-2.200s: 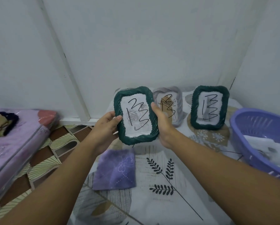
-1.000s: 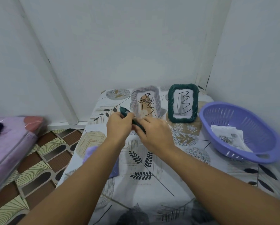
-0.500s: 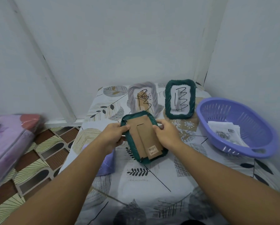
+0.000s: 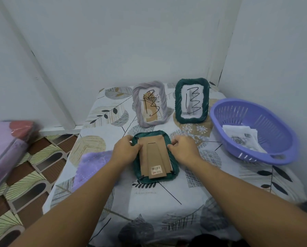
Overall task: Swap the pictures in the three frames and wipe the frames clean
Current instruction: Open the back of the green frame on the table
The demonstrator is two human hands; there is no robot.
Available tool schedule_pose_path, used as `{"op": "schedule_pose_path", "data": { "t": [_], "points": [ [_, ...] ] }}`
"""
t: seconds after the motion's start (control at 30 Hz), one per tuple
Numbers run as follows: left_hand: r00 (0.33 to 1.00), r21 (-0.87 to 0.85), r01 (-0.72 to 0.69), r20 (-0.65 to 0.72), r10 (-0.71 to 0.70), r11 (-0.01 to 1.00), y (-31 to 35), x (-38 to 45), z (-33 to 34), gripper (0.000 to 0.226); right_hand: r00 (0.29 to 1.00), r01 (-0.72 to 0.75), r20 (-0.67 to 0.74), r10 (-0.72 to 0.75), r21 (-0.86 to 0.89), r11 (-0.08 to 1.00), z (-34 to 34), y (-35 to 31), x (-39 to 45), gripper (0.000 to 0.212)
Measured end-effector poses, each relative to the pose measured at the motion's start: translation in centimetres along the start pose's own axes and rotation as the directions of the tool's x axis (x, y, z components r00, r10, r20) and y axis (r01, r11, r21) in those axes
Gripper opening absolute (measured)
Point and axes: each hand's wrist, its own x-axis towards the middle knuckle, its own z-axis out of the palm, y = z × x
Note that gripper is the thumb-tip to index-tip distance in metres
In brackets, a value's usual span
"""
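Observation:
A green wavy-edged frame [image 4: 155, 177] lies face down on the table, its brown cardboard back and folded stand facing up. My left hand [image 4: 125, 150] grips its upper left edge, fingertips on the cardboard. My right hand [image 4: 184, 148] grips the upper right edge. Behind stand a grey frame [image 4: 150, 103] and a second green frame [image 4: 191, 101], both upright with black scribbles on the glass. A purple cloth [image 4: 92, 165] lies left of the flat frame, partly under my left forearm.
A purple plastic basket [image 4: 252, 131] holding several loose pictures sits at the right, near the wall. The table [image 4: 202, 184] has a leaf-print cover and fills the corner between two white walls. A purple mattress [image 4: 5, 148] lies at the far left on patterned floor.
I turned the green frame from upright facing me to face down and laid it on the table. Both hands stayed on its edges and settled at the top corners.

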Motion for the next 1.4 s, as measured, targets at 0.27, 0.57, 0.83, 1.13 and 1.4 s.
{"op": "schedule_pose_path", "data": {
  "t": [0.27, 0.57, 0.83, 1.13, 1.4],
  "points": [
    [0.995, 0.062, -0.065, -0.066, 0.069, 0.996, -1.6, 0.3, 1.7, 0.029, 1.0, 0.005, -0.025, -0.005, -0.028, 1.0, 0.4, 0.5, -0.3, 0.02],
    [0.975, 0.042, -0.042, -0.215, 0.05, 0.998, -1.8, 1.3, 2.0, 0.031, 0.999, -0.016, -0.033, 0.016, -0.027, 0.999, -0.2, -0.1, 0.5, 0.016],
    [0.964, -0.093, -0.046, -0.267, 0.02, 0.995, -1.7, 1.4, 2.0, 0.011, 0.999, -0.031, 0.013, 0.03, 0.065, 0.997, 0.2, -1.0, 3.0, 0.019],
    [0.966, -0.248, -0.026, -0.257, -0.04, 0.968, -2.1, 1.4, 2.1, 0.012, 0.996, -0.092, -0.01, 0.093, 0.085, 0.992, 1.3, -0.8, 2.7, 0.027],
    [0.968, -0.293, 0.04, -0.224, -0.109, 0.955, -2.2, 1.9, 2.1, 0.013, 0.994, -0.113, -0.001, 0.114, 0.07, 0.991, 1.2, -1.1, 2.8, 0.031]
  ]
}}
